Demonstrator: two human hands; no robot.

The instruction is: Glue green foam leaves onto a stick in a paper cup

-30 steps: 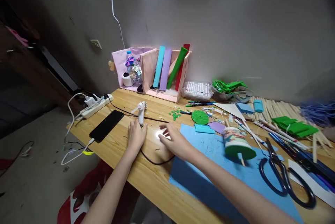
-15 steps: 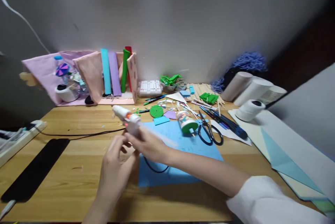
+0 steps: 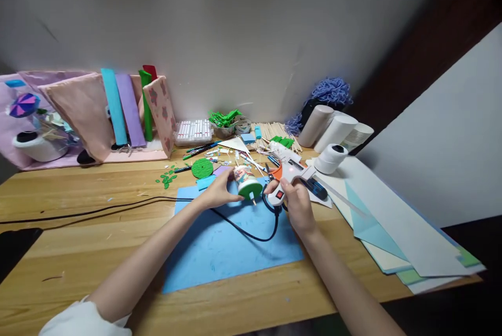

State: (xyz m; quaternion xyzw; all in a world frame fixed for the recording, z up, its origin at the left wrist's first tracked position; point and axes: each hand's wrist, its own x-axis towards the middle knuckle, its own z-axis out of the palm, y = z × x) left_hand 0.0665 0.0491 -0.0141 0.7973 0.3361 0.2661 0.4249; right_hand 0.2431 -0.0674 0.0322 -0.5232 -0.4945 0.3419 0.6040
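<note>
My left hand (image 3: 217, 191) has thumb and fingers curved around the left side of a decorated white paper cup (image 3: 243, 175). The cup lies on its side, a green disc (image 3: 251, 189) on its near end and a small stick poking out. In my right hand (image 3: 301, 208) is a white hot glue gun (image 3: 289, 171) with an orange trigger, its nozzle pointing away toward the back. A clear glue stick sticks out of its rear. The gun's black cable (image 3: 251, 235) loops over a blue sheet (image 3: 219, 257). Scissors are mostly hidden behind the gun.
A round green disc (image 3: 202, 168) and green leaf-shaped scraps (image 3: 168, 178) lie left of the cup. Behind are a marker box (image 3: 193, 132), wooden sticks (image 3: 274, 131) and a pink organizer (image 3: 78, 116). A white spool (image 3: 330, 159) and paper sheets (image 3: 396, 221) are at right.
The view has swung to the right. My right hand has carried the glue gun from the left over to the right of the cup. My left hand has moved from beside the gun to the cup.
</note>
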